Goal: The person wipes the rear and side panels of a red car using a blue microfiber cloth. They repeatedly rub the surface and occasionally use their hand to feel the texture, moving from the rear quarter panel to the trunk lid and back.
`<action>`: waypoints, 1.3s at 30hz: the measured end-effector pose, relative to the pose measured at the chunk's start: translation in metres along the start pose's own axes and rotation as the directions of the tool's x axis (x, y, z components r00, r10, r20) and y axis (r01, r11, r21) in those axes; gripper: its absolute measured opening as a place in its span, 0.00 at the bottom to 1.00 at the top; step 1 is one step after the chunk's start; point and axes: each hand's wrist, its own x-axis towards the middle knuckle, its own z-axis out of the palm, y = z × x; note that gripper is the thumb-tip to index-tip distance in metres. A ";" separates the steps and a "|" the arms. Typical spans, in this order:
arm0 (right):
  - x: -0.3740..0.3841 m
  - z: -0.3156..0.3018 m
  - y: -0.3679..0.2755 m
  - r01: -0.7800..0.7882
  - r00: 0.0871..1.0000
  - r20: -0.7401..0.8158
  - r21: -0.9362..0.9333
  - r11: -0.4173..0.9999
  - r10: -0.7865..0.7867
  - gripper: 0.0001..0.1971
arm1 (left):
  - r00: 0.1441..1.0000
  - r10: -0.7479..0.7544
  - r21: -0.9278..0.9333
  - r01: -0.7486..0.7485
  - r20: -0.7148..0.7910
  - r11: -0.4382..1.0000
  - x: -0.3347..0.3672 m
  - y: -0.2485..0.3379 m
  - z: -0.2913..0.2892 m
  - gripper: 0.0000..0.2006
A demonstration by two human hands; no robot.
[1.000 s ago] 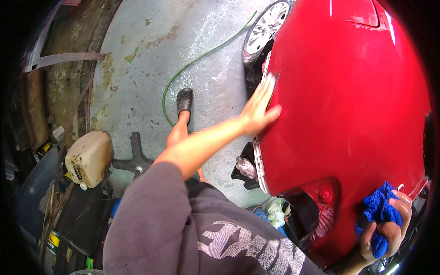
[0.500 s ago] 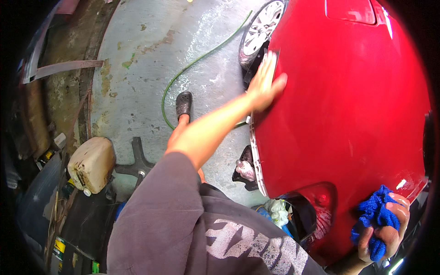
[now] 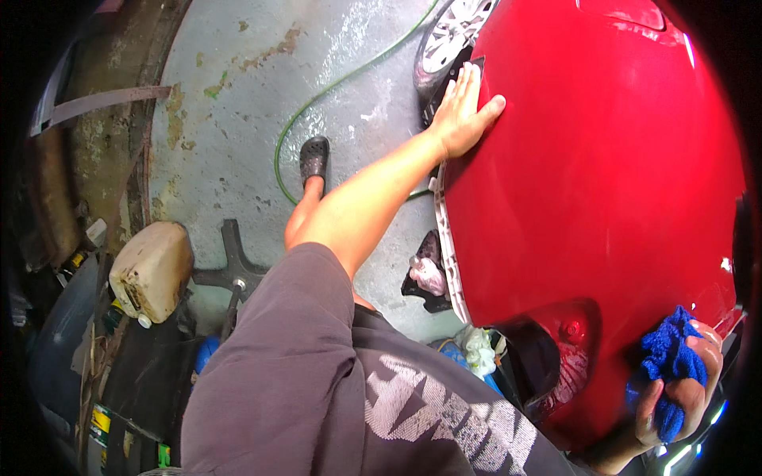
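Observation:
My left hand (image 3: 461,119) lies flat on the edge of a red car body panel (image 3: 579,182), near the wheel (image 3: 456,36). Its fingers are stretched forward and the thumb stands apart. The corner of a thin dark sheet (image 3: 479,63) shows at the fingertips; the palm hides any more of it. At the lower right, my right hand (image 3: 689,389) grips a bunched blue cloth (image 3: 675,349) over the panel, fingers curled around it. Wet shine shows on that hand.
A green hose (image 3: 317,97) curves over the grey floor. To the left are a stained plastic jerrycan (image 3: 151,271) and a dark stand base (image 3: 235,270). A light opening edge (image 3: 449,262) borders the panel, near a round red-lined recess (image 3: 567,357) and plastic bags (image 3: 478,349).
My left hand has slid a little farther forward along the panel edge, the dark sheet moving with it. My right hand and the blue cloth have shifted slightly right in view.

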 end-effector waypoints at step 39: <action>0.026 0.014 0.011 0.044 0.999 0.040 -0.410 0.911 -0.030 0.23 | 1.000 0.000 -0.016 0.000 0.012 1.000 0.034 -0.008 -0.009 0.43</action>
